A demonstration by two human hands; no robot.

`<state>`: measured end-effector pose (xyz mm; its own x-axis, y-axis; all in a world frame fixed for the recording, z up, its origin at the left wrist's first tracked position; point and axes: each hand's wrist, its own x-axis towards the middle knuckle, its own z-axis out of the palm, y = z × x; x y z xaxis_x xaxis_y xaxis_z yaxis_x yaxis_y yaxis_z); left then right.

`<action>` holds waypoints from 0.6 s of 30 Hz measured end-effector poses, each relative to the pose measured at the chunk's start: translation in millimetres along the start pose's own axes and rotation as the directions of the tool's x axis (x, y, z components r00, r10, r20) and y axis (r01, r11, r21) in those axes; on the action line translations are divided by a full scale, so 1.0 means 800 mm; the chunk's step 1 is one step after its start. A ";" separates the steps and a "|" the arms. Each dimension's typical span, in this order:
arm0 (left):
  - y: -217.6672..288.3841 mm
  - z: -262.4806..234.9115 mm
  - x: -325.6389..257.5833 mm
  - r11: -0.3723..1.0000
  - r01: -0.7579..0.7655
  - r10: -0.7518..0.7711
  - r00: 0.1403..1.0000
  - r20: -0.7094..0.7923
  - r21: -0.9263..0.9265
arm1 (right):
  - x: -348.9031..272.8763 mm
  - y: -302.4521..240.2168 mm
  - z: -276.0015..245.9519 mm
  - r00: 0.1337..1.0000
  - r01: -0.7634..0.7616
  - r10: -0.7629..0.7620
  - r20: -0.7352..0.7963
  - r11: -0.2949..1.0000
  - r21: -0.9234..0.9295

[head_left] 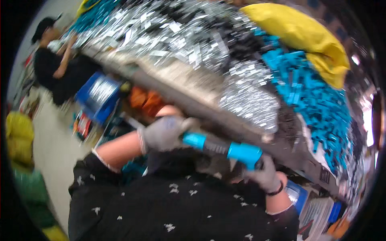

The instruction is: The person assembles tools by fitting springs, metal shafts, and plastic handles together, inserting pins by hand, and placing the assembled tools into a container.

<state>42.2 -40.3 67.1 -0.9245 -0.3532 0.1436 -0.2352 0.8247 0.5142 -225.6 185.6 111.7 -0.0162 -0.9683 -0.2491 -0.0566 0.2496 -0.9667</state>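
A teal-and-black tool (216, 148), long and pistol-like in shape, is held level in front of my chest, just short of the table's near edge. My left hand (164, 132), in a grey-white work glove, closes at its left end. On the right, my gloved right hand (263, 175) wraps round the teal part that juts down there. A dark band circles my right wrist. Motion blur hides the tool's exact kind and fine detail, and part of the fingers.
Beyond the tool, a table (181, 76) carries heaps of silver pieces (249, 100), black pieces (243, 42) and teal pieces (295, 78). A yellow sack (301, 30) lies at the back right. Blue bin (98, 98) and a person (50, 64) are at left; green sack (32, 193) stands lower left.
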 end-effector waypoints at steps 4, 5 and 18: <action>0.064 -0.063 -0.039 0.977 -0.206 0.212 0.964 -0.161 0.055 | 0.081 -0.007 0.082 0.922 0.385 -0.328 0.205 0.828 -0.407; 0.055 -0.071 -0.060 0.985 -0.164 0.170 0.966 -0.193 0.048 | 0.095 -0.013 0.101 0.881 0.473 -0.431 0.195 0.798 -0.373; -0.055 -0.007 -0.519 0.594 0.471 -0.742 0.007 -0.671 -0.652 | 0.078 0.114 0.077 0.999 0.013 -0.024 -0.049 0.976 -0.217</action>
<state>438.1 67.5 -10.8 0.3697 -0.9102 0.1868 -0.3799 0.0354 0.9244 -170.0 148.2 4.7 -0.0638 -0.9728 -0.2227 -0.2719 0.2317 -0.9340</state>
